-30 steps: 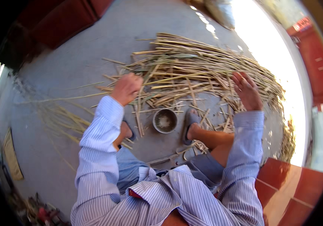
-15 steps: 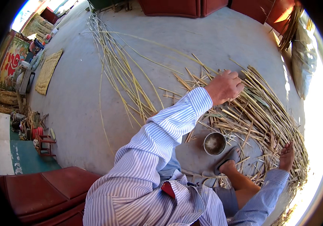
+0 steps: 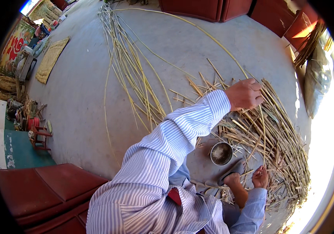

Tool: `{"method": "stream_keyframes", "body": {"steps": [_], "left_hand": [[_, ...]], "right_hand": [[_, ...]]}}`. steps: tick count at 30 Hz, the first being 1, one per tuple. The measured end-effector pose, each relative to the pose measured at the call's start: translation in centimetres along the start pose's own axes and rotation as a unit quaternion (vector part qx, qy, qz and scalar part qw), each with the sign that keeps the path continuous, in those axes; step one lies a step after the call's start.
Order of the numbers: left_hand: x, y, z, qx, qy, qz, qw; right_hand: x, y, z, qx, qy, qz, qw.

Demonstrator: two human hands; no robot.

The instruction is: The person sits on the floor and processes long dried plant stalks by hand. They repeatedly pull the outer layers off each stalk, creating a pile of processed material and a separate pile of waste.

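At four o'clock, the right hand (image 3: pixel 260 178) is curling its fingers near the apparent lower end of a long, thin, yellow-green plant stem (image 3: pixel 213 38); whether they are pinching it, I cannot tell. A round, grey bowl (image 3: pixel 221 153) is sitting just inward. At half past two, the left hand (image 3: pixel 245 94) is clamping that stem in a fist; it is arching away to eleven. Dry, tan stalks (image 3: pixel 283 136) are lying heaped at three; slender, greenish-yellow stems (image 3: pixel 131 72) are spreading at eleven.
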State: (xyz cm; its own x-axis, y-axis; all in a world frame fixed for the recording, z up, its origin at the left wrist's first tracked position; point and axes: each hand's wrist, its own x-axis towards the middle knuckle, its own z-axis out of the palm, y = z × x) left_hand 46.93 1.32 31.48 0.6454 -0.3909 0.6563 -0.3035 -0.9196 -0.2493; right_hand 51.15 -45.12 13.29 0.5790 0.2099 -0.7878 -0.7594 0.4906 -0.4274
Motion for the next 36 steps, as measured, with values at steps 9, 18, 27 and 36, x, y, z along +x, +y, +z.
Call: {"method": "stream_keyframes", "body": {"steps": [9,18,27,36], "left_hand": [[-11.0,-3.2,6.3,-0.125,-0.344,-0.127,0.922],[-8.2,-3.4,1.7,-0.06,-0.227,-0.106,0.966],[-18.6,-6.9,5.3,-0.08,-0.372,-0.244,0.892],[-20.8,-8.1,5.8,-0.065,-0.485,-0.289,0.823]], "right_hand": [[7.9,15.6,-1.5,0.031,0.04,0.183,0.982],[6.6,19.0,1.5,0.099,0.001,0.218,0.971],[11.7,13.6,6.2,-0.09,-0.034,0.0,0.995],[10.9,14.9,7.9,-0.103,-0.044,0.067,0.991]]}}
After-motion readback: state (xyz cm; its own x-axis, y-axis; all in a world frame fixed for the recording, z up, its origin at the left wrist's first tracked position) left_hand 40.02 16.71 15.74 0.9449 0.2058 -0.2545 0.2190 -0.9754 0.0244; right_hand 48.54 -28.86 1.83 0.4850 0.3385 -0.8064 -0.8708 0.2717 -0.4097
